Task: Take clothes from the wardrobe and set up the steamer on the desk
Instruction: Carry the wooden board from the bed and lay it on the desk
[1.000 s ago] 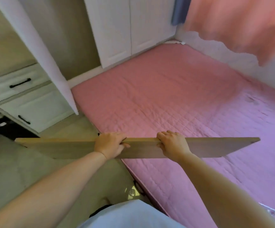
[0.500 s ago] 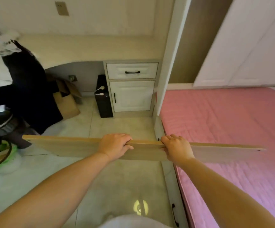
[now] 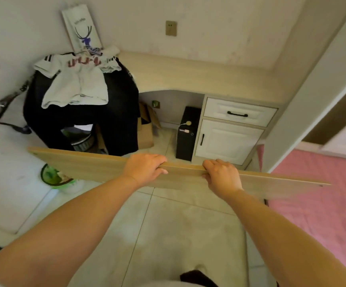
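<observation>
Above the tiled floor, both my hands clasp the top edge of a long wooden board, left hand and right hand near its middle. Beyond it, clothes lie heaped at the left end of the surface, its drawer below the right end

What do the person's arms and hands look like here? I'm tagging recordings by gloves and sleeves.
Both arms are bare from the bottom edge of the picture to the wrist, with no sleeve in view. The left hand and right hand wear no gloves. No ring, watch, bracelet or marking shows on either. A bit of pale fabric, likely the person's top, sits at the bottom edge.
</observation>
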